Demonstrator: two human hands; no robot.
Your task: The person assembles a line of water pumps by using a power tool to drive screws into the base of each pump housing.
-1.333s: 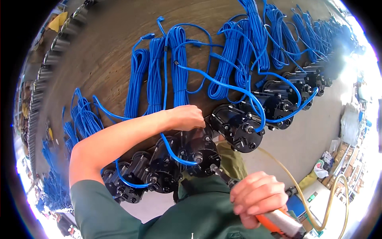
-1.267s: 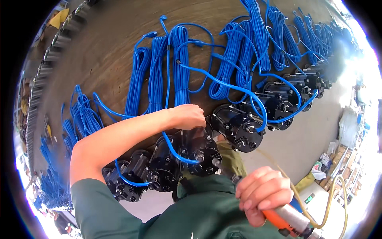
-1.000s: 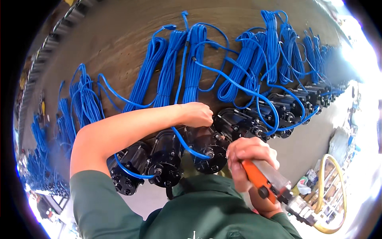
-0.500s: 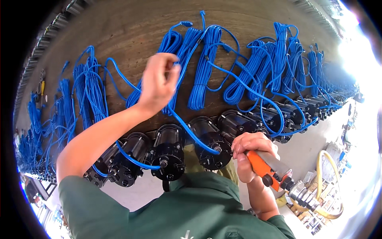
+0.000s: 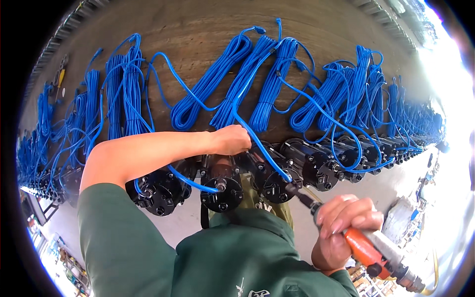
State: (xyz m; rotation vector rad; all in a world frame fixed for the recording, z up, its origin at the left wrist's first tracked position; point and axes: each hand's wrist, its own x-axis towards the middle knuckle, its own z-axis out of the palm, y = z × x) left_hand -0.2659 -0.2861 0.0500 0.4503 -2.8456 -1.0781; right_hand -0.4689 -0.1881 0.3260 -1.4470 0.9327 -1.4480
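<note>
My right fingers are wrapped closed round an orange-and-grey power tool; its dark tip sits by the end face of a black cylinder, whether touching I cannot tell; my left hand curls at the back of the neighbouring cylinder, its hold hidden; a blue cable passes just beside; beyond, blue coils lie on the brown bench.

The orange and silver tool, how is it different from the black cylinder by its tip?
The tool has orange and silver parts; the cylinder is mostly black. The tool is long and slim, while the cylinder looks fatter. The tool is in the right hand's grip; the cylinder sits in a row of similar ones. Both have dark parts.
</note>
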